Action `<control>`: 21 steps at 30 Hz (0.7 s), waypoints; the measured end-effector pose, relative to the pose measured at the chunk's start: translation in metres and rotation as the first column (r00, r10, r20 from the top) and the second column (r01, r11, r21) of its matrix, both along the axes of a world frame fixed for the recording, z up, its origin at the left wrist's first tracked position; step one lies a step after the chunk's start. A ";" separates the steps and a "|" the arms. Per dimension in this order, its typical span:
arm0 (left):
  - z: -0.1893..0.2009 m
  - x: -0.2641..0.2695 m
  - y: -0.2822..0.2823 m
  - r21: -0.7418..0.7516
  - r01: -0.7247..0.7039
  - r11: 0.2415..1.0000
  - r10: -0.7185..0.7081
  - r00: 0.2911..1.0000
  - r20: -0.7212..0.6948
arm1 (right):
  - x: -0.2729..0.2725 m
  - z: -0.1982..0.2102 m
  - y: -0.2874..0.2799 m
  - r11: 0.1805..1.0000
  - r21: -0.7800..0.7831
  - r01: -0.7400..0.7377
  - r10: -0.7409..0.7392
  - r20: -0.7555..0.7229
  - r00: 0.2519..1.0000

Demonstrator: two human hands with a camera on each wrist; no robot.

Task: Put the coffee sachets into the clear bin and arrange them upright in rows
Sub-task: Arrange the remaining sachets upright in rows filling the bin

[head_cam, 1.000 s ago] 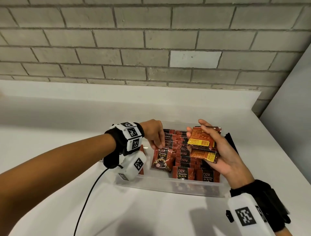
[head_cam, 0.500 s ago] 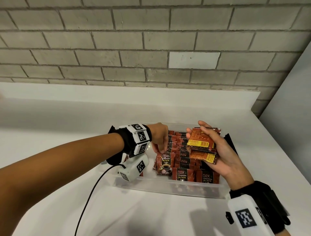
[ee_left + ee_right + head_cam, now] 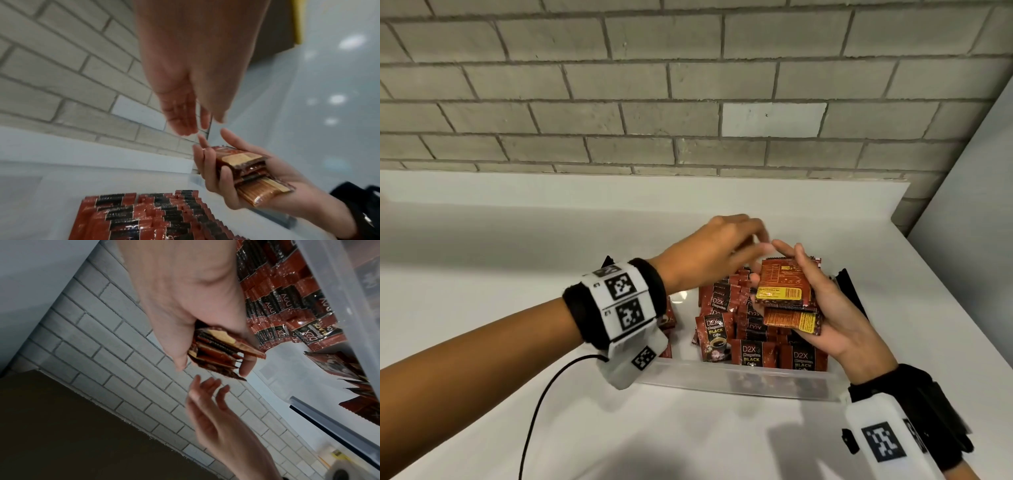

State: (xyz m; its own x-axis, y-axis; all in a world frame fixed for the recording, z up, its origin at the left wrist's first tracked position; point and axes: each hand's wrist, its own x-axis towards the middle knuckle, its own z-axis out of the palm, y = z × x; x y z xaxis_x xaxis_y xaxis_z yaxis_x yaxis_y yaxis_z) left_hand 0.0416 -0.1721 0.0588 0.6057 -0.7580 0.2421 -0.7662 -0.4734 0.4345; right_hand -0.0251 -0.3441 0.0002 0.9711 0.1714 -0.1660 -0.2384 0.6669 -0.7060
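Against a grey brick wall, the left hand [image 3: 717, 251], fingers loose and empty, reached for the coffee sachets [image 3: 786, 296] gripped in the right hand [image 3: 825, 308] above the half-filled clear bin [image 3: 739, 380] near the white surface's [image 3: 482, 274] right edge; next likely pinching one off to stand in a row.

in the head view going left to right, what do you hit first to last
black cable → left wrist marker band → left hand → sachet stack held in the right hand → right wrist camera
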 end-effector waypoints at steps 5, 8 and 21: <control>-0.004 -0.023 -0.007 0.134 0.173 0.976 -0.177 0.984 0.019 | -0.001 0.000 0.002 0.996 -0.080 -0.043 0.043 0.006 0.999; -0.010 -0.032 -0.015 0.051 0.103 0.993 -0.103 0.995 0.008 | -0.003 0.002 0.003 0.988 -0.146 -0.041 0.043 0.011 0.999; 0.004 -0.038 -0.013 -0.223 -0.227 0.948 0.127 0.913 -0.388 | 0.003 -0.005 0.001 0.991 -0.128 0.038 -0.035 0.028 0.999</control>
State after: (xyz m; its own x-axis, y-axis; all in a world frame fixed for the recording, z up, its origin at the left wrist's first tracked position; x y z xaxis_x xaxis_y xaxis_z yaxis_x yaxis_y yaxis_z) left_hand 0.0036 -0.1854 0.0629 0.8070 -0.5710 0.1507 -0.4444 -0.4192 0.7917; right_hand -0.0223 -0.3434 -0.0046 0.9806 0.1145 -0.1592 -0.1961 0.5784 -0.7919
